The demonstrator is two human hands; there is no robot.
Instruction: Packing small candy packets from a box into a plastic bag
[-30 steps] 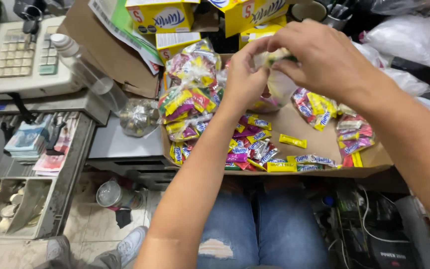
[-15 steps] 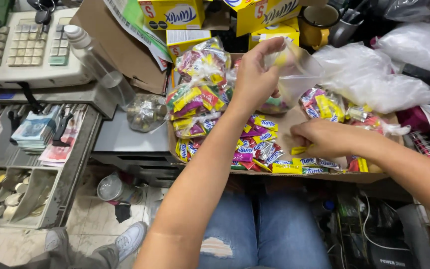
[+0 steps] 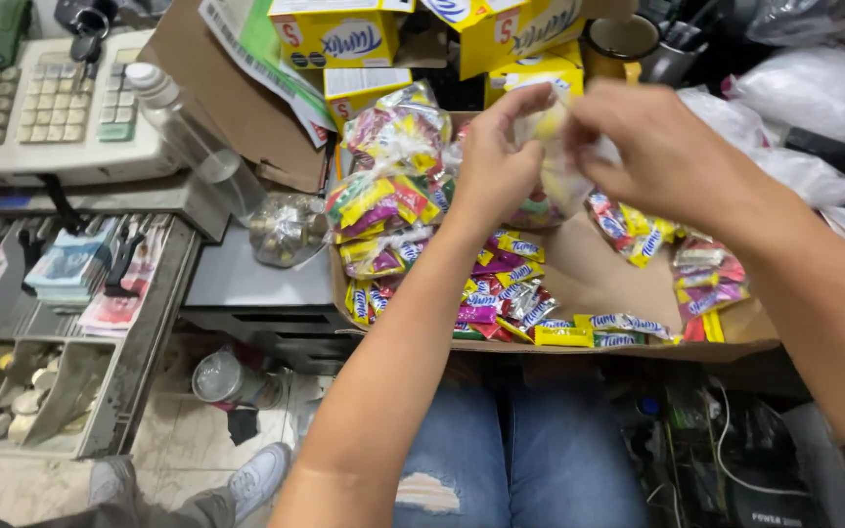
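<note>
Candy bag (image 3: 552,147) above cluttered cardboard tray (image 3: 599,279)

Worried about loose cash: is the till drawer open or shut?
Open: the cash drawer is pulled out, banknotes and coins showing.

Small clear plastic bag of candy (image 3: 552,147), yellow pieces showing through, crumpled and pinched at its top between both hands, held up above the cardboard tray, at about 1 o'clock from the loose candy wrappers (image 3: 511,298), partly hidden by fingers
</note>
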